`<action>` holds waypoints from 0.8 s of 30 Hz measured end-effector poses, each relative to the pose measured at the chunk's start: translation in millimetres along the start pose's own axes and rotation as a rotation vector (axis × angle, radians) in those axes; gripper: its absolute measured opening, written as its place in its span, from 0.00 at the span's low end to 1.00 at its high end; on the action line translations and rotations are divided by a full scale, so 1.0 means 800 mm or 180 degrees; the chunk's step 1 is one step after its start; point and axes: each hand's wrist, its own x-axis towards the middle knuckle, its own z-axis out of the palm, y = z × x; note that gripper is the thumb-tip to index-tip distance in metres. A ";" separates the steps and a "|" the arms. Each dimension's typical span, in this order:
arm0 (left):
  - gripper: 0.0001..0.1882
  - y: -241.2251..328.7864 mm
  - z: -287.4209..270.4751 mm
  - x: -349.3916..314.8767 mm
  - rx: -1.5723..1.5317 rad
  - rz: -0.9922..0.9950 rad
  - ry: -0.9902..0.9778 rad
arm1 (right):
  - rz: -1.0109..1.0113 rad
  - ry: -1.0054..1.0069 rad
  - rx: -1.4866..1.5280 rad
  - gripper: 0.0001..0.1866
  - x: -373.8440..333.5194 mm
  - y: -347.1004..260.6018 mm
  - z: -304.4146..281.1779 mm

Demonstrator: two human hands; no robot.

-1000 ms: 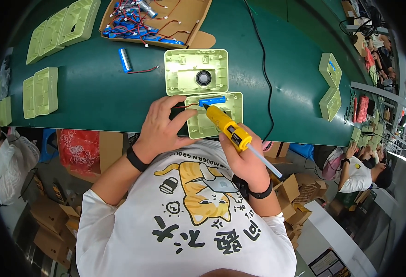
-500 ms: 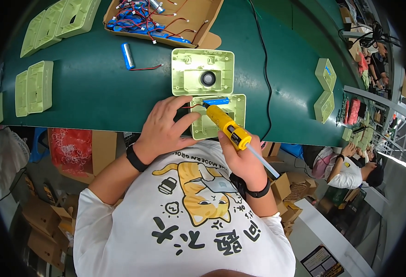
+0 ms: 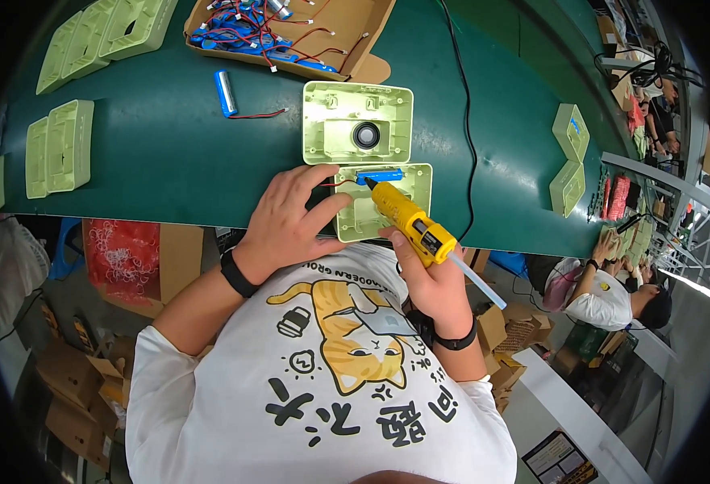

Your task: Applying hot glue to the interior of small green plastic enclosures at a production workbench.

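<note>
My right hand (image 3: 435, 282) is wrapped round a yellow hot glue gun (image 3: 403, 214), with a pale glue stick (image 3: 480, 282) poking out of its back end. The gun's dark nozzle points at a blue cylindrical battery (image 3: 381, 175) lying along the far wall inside a light green plastic case half (image 3: 425, 202). My left hand (image 3: 290, 214) grips that case half by its left side, fingers spread along the wall and thumb at the near corner. The battery's red wire runs out left between my fingers. Directly beyond sits another green case half (image 3: 318, 121) holding a round black speaker (image 3: 366, 135).
A cardboard box (image 3: 363, 56) of wired blue batteries stands at the back. One loose battery (image 3: 225, 94) lies left of the cases. More green case parts (image 3: 68, 149) are at the left and right. A black cable (image 3: 469, 137) crosses the green table. Another person (image 3: 609, 298) sits far right.
The glue gun and my right hand have shifted right and slightly toward me, the nozzle moving a little right along the battery. My left hand keeps its place on the case half.
</note>
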 end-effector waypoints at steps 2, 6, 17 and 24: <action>0.36 0.000 0.000 0.000 0.0007 0.0006 -0.0004 | 0.0117 -0.0013 0.0260 0.13 -0.001 0.003 -0.002; 0.37 0.000 0.000 0.001 0.0027 0.0011 -0.0015 | 0.0366 -0.0070 0.0482 0.14 0.000 0.008 -0.005; 0.37 0.000 0.002 0.000 0.0059 0.0011 0.0003 | -0.0117 -0.0059 -0.0246 0.12 0.010 0.020 0.001; 0.38 0.001 0.000 0.002 0.0048 -0.0001 -0.0017 | -0.0114 0.0104 -0.0316 0.13 0.003 0.018 0.000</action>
